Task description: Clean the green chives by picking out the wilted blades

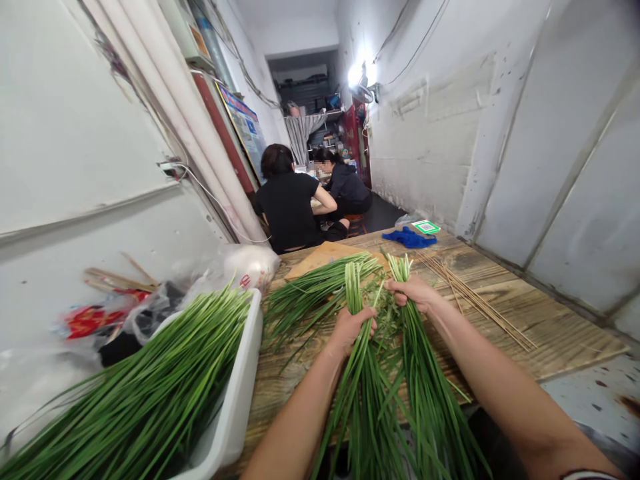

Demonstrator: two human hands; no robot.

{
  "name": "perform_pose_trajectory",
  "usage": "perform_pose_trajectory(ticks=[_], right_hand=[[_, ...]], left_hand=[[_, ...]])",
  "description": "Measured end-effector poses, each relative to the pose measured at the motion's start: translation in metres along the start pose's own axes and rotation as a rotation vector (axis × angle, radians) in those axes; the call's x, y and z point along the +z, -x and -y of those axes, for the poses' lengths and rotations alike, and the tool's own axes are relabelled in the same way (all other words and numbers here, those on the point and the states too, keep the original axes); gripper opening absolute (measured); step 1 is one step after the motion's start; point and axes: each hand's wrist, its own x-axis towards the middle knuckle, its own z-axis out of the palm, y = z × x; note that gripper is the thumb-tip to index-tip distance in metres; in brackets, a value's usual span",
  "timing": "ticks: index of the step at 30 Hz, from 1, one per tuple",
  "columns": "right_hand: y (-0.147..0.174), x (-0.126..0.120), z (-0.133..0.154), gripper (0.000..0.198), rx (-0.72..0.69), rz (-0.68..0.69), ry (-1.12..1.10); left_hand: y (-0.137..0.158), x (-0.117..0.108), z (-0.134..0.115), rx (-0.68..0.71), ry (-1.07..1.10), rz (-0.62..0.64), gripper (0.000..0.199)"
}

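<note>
My left hand (353, 329) is wrapped round a bunch of garlic chives (367, 400), pale stem ends up and green leaves hanging toward me. Just to the right, my right hand (411, 293) grips a second bunch of garlic chives (430, 380) near its pale ends. A few thin stalks stretch between the two hands. Behind them lies a heap of loose trimmings (387, 307) on the wooden table. Another pile of chives (320, 287) rests on the table to the left, its pale ends pointing right.
A white plastic tub (253, 347) full of chives stands at left, beside plastic bags (250, 263). Thin wooden sticks (480, 303), a blue cloth (410, 237) and a green-edged code card (426, 227) lie on the wooden table (540, 313). Two people (290, 207) sit beyond it.
</note>
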Motion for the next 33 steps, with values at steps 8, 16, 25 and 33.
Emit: perform_pose_trajectory(ticks=[8,16,25,33], right_hand=[[0.001,0.0,-0.001,0.031,0.018,0.041,0.014],[0.0,-0.001,-0.005,0.03,-0.05,0.058,0.051],[0.004,0.001,-0.001,0.033,-0.099,0.123,0.039],[0.005,0.003,-0.001,0.028,-0.104,0.096,0.02]], left_hand=[[0.0,-0.003,0.002,-0.008,0.036,0.029,0.033],[-0.002,-0.005,0.004,-0.032,0.064,0.063,0.032],[-0.008,-0.011,0.005,-0.14,0.188,0.176,0.03],[-0.007,-0.014,0.0,-0.255,0.381,0.313,0.019]])
